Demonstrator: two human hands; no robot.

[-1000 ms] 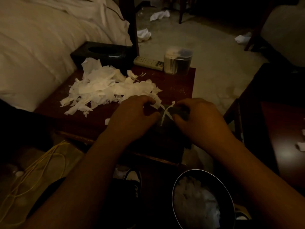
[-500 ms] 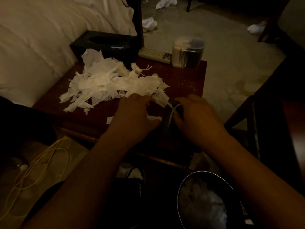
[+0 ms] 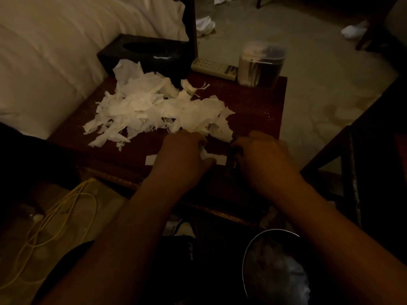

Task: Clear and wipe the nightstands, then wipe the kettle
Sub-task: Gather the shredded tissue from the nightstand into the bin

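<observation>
Torn white tissue (image 3: 154, 108) lies heaped on the dark red nightstand (image 3: 259, 106). My left hand (image 3: 182, 155) is curled at the heap's near edge and grips tissue scraps. Just right of it, my right hand (image 3: 262, 157) curls round a small dark object (image 3: 230, 167) whose nature is too dim to tell. A flat white scrap (image 3: 218, 160) lies between the two hands, and a small strip (image 3: 150, 160) lies left of my left hand.
At the nightstand's back stand a black tissue box (image 3: 145, 51), a pale remote (image 3: 213, 68) and a clear lidded container (image 3: 261, 64). A round bin (image 3: 245, 256) holding tissue sits below. Bed at left, yellow cord (image 3: 55, 219) and crumpled tissues (image 3: 204, 25) on the floor.
Both hands have moved forward to the near edge of the tissue heap. The thin white strip held up between them is gone from view; a flat scrap lies there.
</observation>
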